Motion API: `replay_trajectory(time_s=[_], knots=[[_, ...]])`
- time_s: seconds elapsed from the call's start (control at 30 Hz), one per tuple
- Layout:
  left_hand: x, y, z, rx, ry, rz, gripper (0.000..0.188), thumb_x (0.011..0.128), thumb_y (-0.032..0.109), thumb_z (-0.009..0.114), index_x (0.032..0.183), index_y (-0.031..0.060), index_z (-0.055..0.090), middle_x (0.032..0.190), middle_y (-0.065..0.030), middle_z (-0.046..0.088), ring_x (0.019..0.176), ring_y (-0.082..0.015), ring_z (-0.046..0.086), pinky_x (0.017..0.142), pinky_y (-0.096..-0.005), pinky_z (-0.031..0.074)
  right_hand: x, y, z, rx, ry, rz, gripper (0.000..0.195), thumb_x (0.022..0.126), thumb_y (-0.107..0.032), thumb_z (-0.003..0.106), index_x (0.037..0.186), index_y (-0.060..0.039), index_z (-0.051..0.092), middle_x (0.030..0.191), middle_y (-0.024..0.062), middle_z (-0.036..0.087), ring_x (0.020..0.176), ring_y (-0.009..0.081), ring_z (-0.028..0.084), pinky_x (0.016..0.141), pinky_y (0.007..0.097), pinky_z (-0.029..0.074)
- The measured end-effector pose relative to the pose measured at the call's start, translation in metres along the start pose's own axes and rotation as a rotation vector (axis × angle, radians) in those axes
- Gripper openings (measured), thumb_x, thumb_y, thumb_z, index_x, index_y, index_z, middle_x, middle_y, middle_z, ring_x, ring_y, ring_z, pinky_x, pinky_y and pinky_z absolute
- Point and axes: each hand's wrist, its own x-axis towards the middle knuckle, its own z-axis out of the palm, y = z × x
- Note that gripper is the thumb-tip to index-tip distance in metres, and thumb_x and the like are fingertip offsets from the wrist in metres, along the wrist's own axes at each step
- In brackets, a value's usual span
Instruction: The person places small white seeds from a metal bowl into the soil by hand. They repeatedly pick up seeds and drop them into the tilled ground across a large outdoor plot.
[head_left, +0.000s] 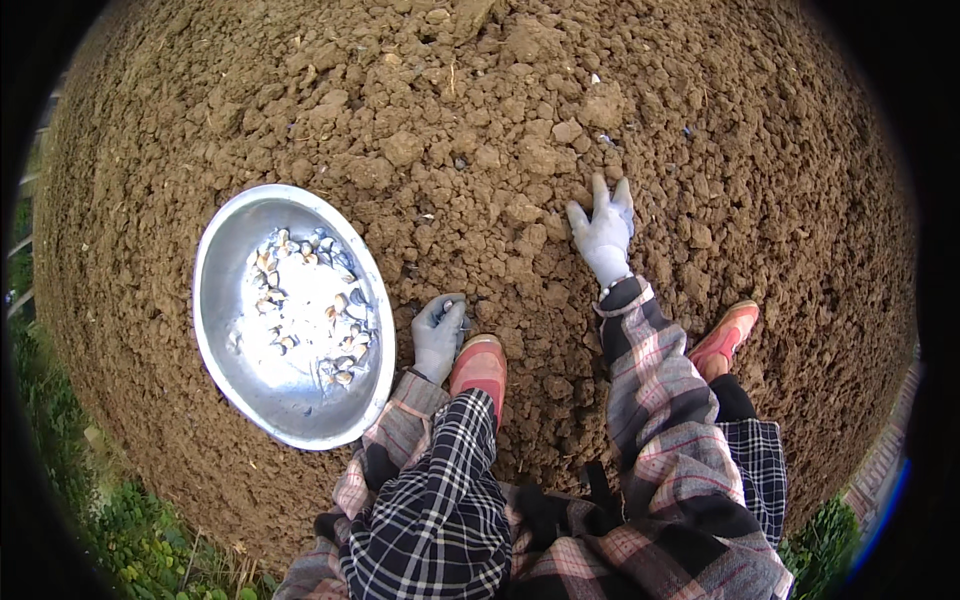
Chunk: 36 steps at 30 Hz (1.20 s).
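Note:
My left hand (439, 337), in a pale grey glove, is closed around small cloves that look like garlic; one clove (448, 306) shows between its fingers, just left of a red shoe. My right hand (604, 229), gloved too, reaches forward with its fingers spread on the loose brown soil (510, 225); nothing shows in it. Left of my left hand, a shiny oval metal basin (225, 360) stands on the soil. Scattered in it are several cloves (343, 376), some with brownish or purplish skins. Glare hides part of its bottom.
My red shoes stand on the soil, one (480, 367) beside my left hand, the other (727, 334) farther right. Clods (602, 105) cover the ground. Green plants (150, 532) border it at lower left, and brickwork (885, 450) lies at the right edge.

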Motion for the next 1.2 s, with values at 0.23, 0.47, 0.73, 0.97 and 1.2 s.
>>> replay_trajectory(time_s=[0.23,0.47,0.73,0.97,1.2], knots=[[-0.011,0.007,-0.028,-0.041,0.149,-0.033,0.018,0.094,0.018,0.061,0.107,0.007,0.063,0.067,0.0005,0.058,0.043,-0.0046,0.044,0.037,-0.02,0.031,0.015,-0.078,-0.031,0.129,0.222,-0.391,0.057,0.079,-0.027,0.07,0.131,-0.0184,0.049,0.137,0.0139,0.043,0.129,0.0365,0.037,0.104,0.0506,0.031],[0.002,0.008,-0.014,-0.041,0.159,-0.07,0.015,0.091,0.02,0.064,0.102,0.0113,0.062,0.067,0.0019,0.057,0.044,-0.0063,0.043,0.037,-0.022,0.028,0.091,-0.197,-0.014,0.059,-0.275,-0.632,0.058,0.085,-0.039,0.064,0.137,-0.0207,0.045,0.131,0.0115,0.05,0.127,0.0323,0.043,0.102,0.05,0.036],[0.001,0.013,-0.033,-0.085,0.133,-0.075,0.01,0.09,0.02,0.066,0.094,0.0124,0.061,0.066,0.0016,0.059,0.041,-0.005,0.044,0.035,-0.0203,0.03,0.039,-0.202,0.005,0.207,-0.149,-0.679,0.041,0.078,-0.022,0.069,0.116,-0.0173,0.057,0.108,0.0103,0.059,0.11,0.0299,0.052,0.094,0.0444,0.041],[0.008,0.004,-0.024,-0.086,0.127,-0.044,0.009,0.091,0.02,0.066,0.095,0.0131,0.063,0.067,0.0016,0.059,0.043,-0.0049,0.043,0.037,-0.0203,0.029,0.036,-0.151,-0.002,0.022,-0.052,-0.671,0.048,0.079,-0.033,0.07,0.124,-0.0234,0.057,0.128,0.0097,0.05,0.126,0.0313,0.042,0.101,0.0545,0.031],[-0.018,0.011,-0.031,-0.092,0.207,-0.017,0.013,0.093,0.02,0.062,0.102,0.0109,0.061,0.066,0.0022,0.056,0.043,-0.004,0.039,0.036,-0.02,0.027,-0.02,-0.187,0.018,-0.178,-0.211,-0.956,0.043,0.08,-0.035,0.065,0.115,-0.009,0.062,0.115,0.011,0.058,0.121,0.0295,0.046,0.109,0.0599,0.022]])
